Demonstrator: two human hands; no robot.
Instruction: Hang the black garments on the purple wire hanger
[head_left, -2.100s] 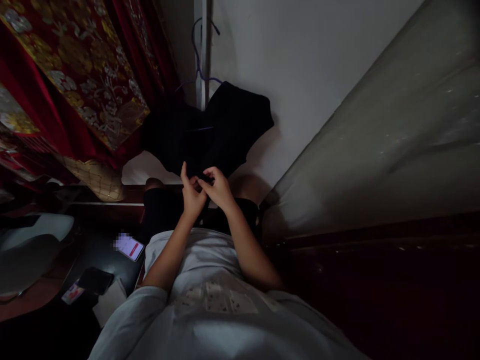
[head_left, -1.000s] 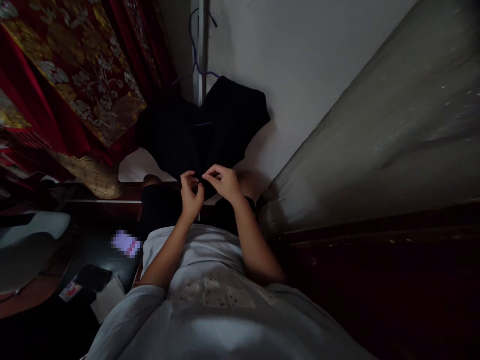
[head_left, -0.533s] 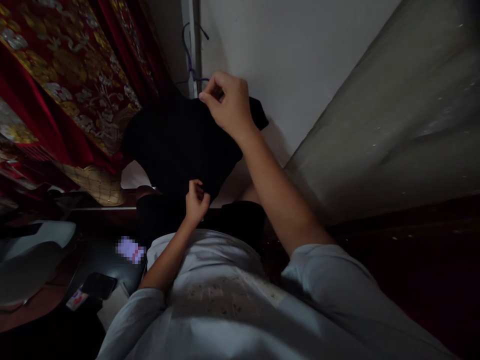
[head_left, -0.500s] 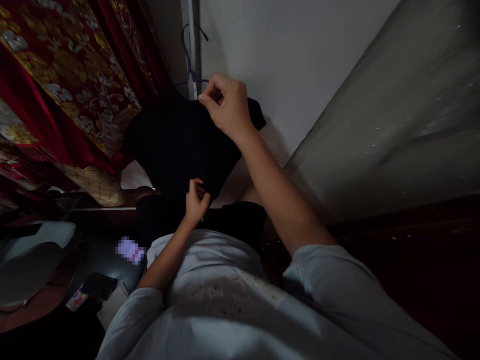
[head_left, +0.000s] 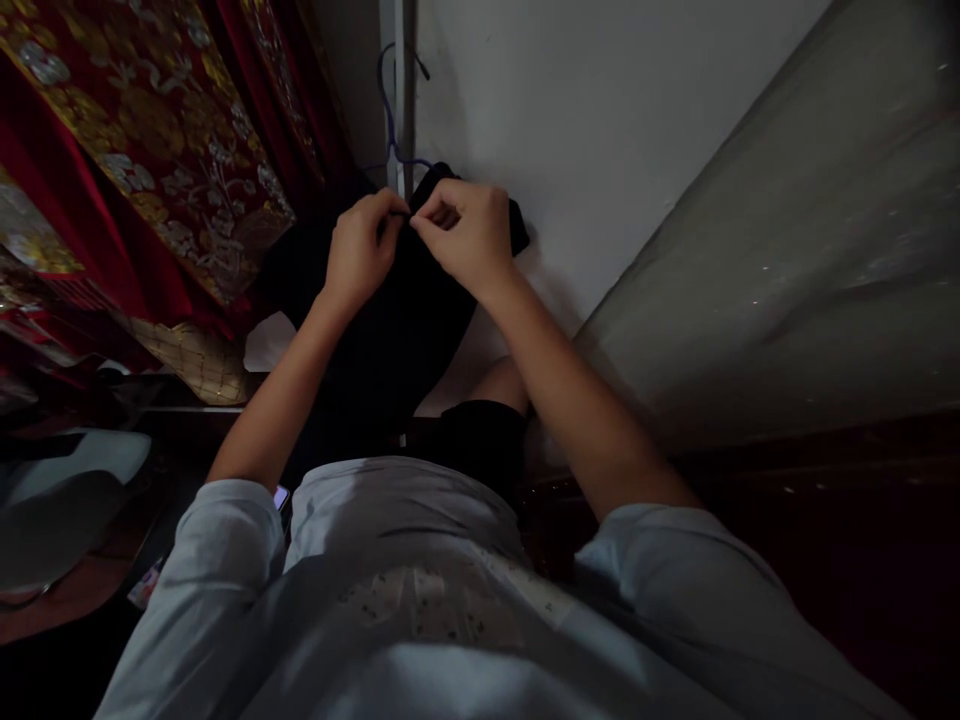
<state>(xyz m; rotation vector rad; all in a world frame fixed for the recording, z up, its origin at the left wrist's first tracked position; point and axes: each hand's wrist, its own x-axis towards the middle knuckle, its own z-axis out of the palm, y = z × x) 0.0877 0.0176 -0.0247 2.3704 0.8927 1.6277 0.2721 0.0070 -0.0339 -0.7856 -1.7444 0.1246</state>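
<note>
A dark, black garment [head_left: 420,310] hangs in front of me on a thin purple-blue hanger [head_left: 391,130]. At its upper edge, just below the hanger, my left hand [head_left: 364,245] is closed in a pinch on the black cloth. My right hand [head_left: 472,235] pinches right beside it, thumb and forefinger pressed together at the same dark edge. The two sets of fingertips nearly meet. Any small item between them is too dark to make out.
Red cloth with gold and silver embroidery [head_left: 172,130] hangs at the left, close to the garment. Behind the hanger runs a pale upright post [head_left: 400,90] beside a white wall [head_left: 585,120]. A greyish sheet [head_left: 787,250] covers the right side. A person sits at the lower left.
My left hand has risen from the lower part of the garment to its top edge, meeting my right hand. My right hand has shifted slightly down, still pinched.
</note>
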